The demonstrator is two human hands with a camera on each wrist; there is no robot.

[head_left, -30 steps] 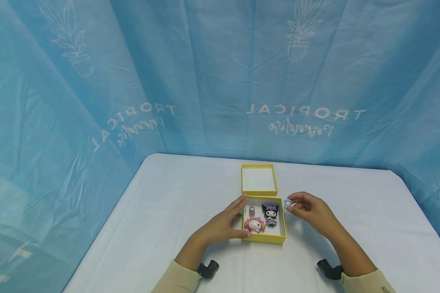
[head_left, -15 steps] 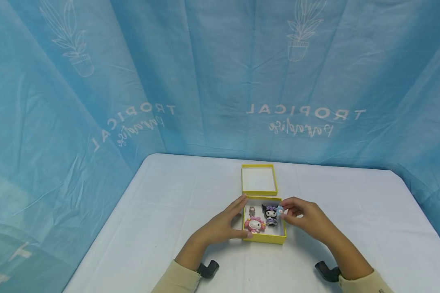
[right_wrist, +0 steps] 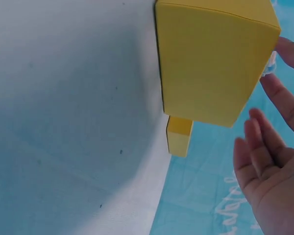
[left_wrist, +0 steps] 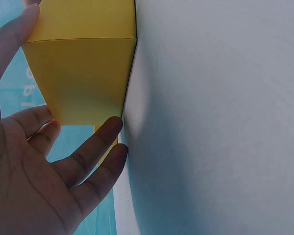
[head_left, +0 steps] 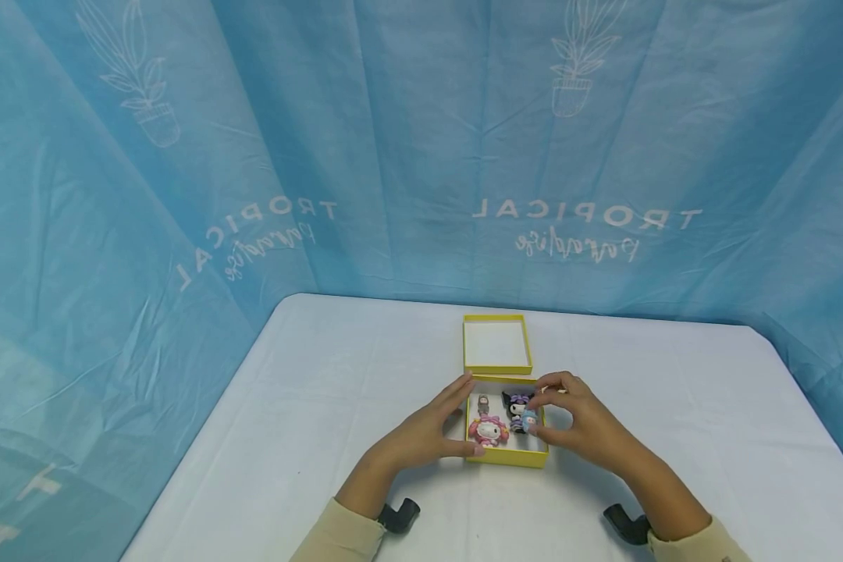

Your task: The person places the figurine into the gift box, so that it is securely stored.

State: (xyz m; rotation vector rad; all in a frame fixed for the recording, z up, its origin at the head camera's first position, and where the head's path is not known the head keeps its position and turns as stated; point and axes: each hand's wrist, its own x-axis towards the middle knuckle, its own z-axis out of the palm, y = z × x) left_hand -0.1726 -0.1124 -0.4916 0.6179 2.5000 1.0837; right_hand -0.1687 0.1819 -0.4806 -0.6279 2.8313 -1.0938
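Observation:
In the head view a small blue figurine (head_left: 530, 419) is pinched between the thumb and index finger of my right hand (head_left: 585, 428), inside the right part of the yellow box (head_left: 507, 458). It overlaps a black-and-purple figurine (head_left: 516, 406) lying there. A pink figurine (head_left: 489, 431) and a tiny brown figurine (head_left: 483, 404) lie on the box's left side. My left hand (head_left: 425, 439) holds the box at its left end, thumb at the front wall and fingers at the back corner. In the right wrist view the box wall hides most of the blue figurine (right_wrist: 270, 65).
Behind the box lies its yellow-rimmed lid (head_left: 497, 370), white inside facing up. Both stand on a white-covered table (head_left: 365, 367). A blue printed curtain (head_left: 421, 156) hangs along the back and sides. Black wrist mounts (head_left: 399, 517) sit on both wrists.
My right hand has carried the blue figurine leftward from beside the box, over its right wall and down inside. The left hand and the box have stayed put.

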